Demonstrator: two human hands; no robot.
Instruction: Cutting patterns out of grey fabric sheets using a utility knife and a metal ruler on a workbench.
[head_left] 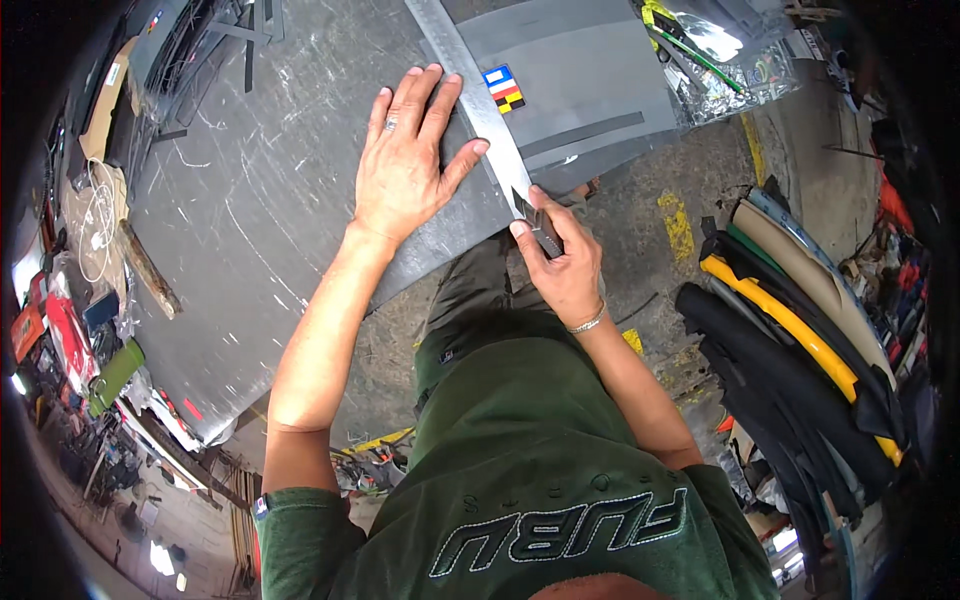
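Note:
My left hand (pixel 408 155) lies flat with its fingers spread on the dark, scratched tabletop (pixel 270 150). Its fingertips and thumb reach the left edge of a long metal ruler (pixel 489 115), which runs from the far edge of the view towards me. In my right hand (pixel 568 268) is a utility knife (pixel 541 232) with a dark handle, its blade at the ruler's near end by the table's front edge. Grey sheet material (pixel 585 65) lies beside and partly under the ruler. On it, right of the ruler, sits a small colourful patch (pixel 504 89), near a dark strip (pixel 583 132).
Dark offcut strips (pixel 235 30) and a piece of wood (pixel 150 268) lie on the table's left side. Clear plastic packaging (pixel 740 85) is at the far right. Rolls of material, one a yellow roll (pixel 790 335), stand on the floor to my right.

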